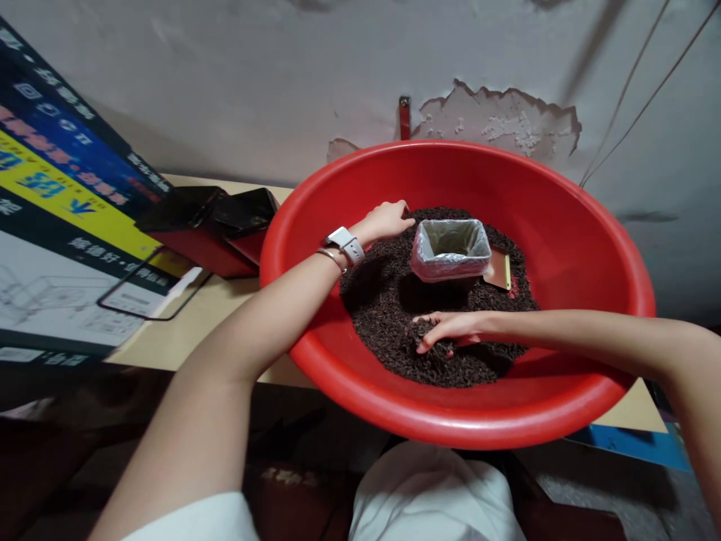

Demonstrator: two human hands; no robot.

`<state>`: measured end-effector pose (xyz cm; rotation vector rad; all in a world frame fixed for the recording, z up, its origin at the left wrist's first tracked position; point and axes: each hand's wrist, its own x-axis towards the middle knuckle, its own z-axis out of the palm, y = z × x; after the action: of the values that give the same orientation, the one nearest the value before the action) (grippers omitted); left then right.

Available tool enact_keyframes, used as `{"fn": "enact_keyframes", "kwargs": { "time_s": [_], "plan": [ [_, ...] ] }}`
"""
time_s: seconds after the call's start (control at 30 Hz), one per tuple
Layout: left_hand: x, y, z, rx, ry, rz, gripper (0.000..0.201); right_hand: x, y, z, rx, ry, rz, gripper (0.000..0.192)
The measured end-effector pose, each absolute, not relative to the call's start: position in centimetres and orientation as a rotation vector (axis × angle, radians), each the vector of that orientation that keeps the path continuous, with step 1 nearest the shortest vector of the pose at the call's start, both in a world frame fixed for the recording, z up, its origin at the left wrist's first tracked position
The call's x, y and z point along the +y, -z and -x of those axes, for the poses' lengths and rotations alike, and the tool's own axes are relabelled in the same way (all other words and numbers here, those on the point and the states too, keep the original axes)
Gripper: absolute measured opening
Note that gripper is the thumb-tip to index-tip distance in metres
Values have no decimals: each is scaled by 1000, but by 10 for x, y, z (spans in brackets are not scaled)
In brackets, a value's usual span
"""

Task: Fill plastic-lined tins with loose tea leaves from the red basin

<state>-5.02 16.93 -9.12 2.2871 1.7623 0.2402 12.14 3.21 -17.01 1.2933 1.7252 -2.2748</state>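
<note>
A wide red plastic basin (586,248) holds a broad heap of dark loose tea leaves (377,300). My right hand (459,328) is in the near part of the heap, thumb and fingers curled around a clump of leaves. At the far left of the heap, my left hand (387,219) rests by the leaves, thumb apart from the fingers; some fingertips are hidden. Between and beyond my hands stands a small box (451,259) lined with a clear plastic bag, its top open. A flat gold-coloured piece (498,269) lies against the leaves to its right.
Two dark boxes (197,225) stand left of the basin on a pale tabletop (152,346). A black wire frame (158,315) lies before them. A large printed carton (73,195) leans at far left. Behind the basin is a peeling wall (253,98).
</note>
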Motion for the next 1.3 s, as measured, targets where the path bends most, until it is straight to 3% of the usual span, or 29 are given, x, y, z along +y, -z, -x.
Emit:
{"fn": "enact_keyframes", "kwargs": {
  "time_s": [0.17,0.27,0.33,0.4,0.53,0.63,0.77,0.87,1.0,1.13,1.23,1.3],
  "plan": [
    [171,86,52,1767,-315,-2290,43,47,109,-113,1977,2403,-1359,40],
    [172,85,52,1744,-324,-2306,43,65,75,-122,2255,2235,-1533,41],
    [171,85,51,1739,-317,-2303,44,83,58,-131,2502,1926,-1667,40],
    [170,84,51,1746,-307,-2295,45,101,46,-140,2713,1419,-1762,37],
    [169,83,52,1733,-308,-2302,44,125,33,-147,2691,486,-1669,47],
    [170,84,52,1700,-318,-2320,43,121,27,-142,2601,105,-1576,52],
    [172,88,52,1706,-295,-2332,40,94,21,-133,2627,-225,-1512,43],
    [172,92,51,1717,-256,-2335,40,65,24,-125,2638,-230,-1465,38],
    [173,96,52,1722,-203,-2355,39,28,47,-118,2642,60,-1188,41],
    [173,98,52,1710,-178,-2365,38,14,88,-138,2330,437,-1021,83],
    [173,100,52,1713,-175,-2356,38,23,120,-171,2073,530,-1312,126],
    [174,101,52,1714,-167,-2352,38,33,140,-192,1991,604,-1482,134]
  ]
}}
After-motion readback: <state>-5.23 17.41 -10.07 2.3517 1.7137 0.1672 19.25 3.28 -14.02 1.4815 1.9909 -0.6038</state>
